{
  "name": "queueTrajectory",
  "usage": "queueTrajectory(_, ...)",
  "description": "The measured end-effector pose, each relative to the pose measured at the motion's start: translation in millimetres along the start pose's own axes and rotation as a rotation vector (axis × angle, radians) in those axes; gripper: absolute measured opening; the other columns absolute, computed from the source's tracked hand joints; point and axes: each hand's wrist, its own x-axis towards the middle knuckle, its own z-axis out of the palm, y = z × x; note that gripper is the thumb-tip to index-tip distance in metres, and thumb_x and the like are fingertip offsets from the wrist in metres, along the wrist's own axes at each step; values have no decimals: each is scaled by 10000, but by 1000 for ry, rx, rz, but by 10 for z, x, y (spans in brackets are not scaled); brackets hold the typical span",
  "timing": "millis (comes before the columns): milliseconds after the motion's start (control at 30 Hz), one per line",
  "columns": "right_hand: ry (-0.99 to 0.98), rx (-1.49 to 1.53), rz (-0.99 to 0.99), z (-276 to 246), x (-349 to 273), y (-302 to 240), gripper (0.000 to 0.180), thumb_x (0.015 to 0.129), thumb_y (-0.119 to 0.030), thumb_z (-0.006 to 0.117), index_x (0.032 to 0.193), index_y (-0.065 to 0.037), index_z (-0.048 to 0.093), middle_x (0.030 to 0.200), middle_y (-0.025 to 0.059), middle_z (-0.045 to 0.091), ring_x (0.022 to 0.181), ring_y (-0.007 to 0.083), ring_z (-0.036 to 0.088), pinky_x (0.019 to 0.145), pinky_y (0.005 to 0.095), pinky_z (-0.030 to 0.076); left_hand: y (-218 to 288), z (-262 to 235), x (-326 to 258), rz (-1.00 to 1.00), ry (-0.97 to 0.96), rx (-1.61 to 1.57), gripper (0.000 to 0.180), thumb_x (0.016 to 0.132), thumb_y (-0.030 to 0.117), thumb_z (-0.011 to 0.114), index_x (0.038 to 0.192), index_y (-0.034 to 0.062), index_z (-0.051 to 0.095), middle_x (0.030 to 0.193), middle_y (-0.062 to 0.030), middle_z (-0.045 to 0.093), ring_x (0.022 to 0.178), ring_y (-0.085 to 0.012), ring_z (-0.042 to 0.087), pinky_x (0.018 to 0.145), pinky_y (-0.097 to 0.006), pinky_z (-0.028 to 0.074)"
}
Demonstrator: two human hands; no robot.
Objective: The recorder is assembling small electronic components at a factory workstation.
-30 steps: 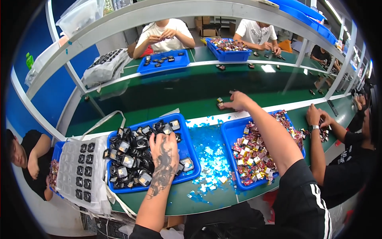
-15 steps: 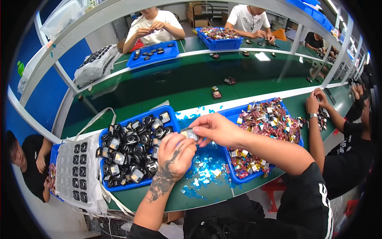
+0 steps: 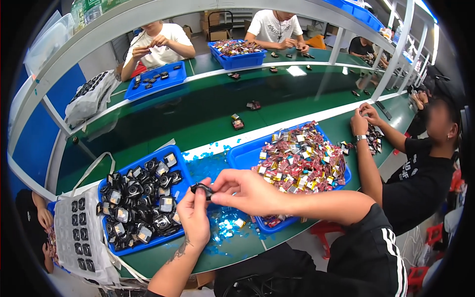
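Observation:
My left hand pinches a small black camera-like casing, thumb across its face. Against its right end press the closed fingertips of my right hand. Both hands hover over the gap between two blue trays. To the left, the first blue tray is heaped with similar black casings, some with a round lens-like ring and others with a pale square panel. On the right, the second blue tray carries a pile of small red circuit boards with silver and yellow parts, partly behind my right forearm.
Shiny blue film scraps litter the green tabletop between the trays. A white plastic blister tray with black casings stands at far left. Loose parts sit on the green belt beyond. Co-workers sit opposite and at my right.
The view has shifted right, so the scene slides left. In my hands the casing has turned from its pale face to its dark side, and my left hand now shows its thumb side.

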Motion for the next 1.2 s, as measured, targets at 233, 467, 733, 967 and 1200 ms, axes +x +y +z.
queueTrajectory(233,223,-1618,89,-1420,-19,236,310,779,-347,740,876,-62,669,866,171,667,829,330,663,743,444,520,184,0,118,-277,-71,-127,251,982,145,540,1137,-45,588,995,-169,672,861,-247,699,746,-283,590)
queueTrajectory(467,478,-1040,67,-1549,-298,41,131,843,-125,641,878,-5,682,760,123,692,708,246,678,678,368,526,158,-78,90,-417,-202,-164,194,988,121,504,1152,18,496,1045,-181,647,855,-262,704,738,-313,588)
queueTrajectory(733,434,31,-24,-664,-541,49,107,911,-63,626,987,4,593,871,29,642,744,69,600,635,222,506,164,5,-21,-227,-398,142,327,925,92,629,1251,60,616,1104,-38,590,956,-98,583,741,-233,532)
queueTrajectory(967,337,442,65,87,-511,246,110,916,-25,626,995,35,578,900,70,652,798,100,643,709,239,550,194,106,-62,-203,-357,132,204,885,97,690,1050,-21,712,984,-72,692,866,-95,613,745,-245,520)
queueTrajectory(1200,198,290,73,196,-468,289,124,905,-24,638,1000,22,574,936,92,657,842,120,662,730,252,563,83,43,-108,-164,-248,54,108,873,53,685,920,-38,722,840,-69,704,737,-110,625,729,-247,491)
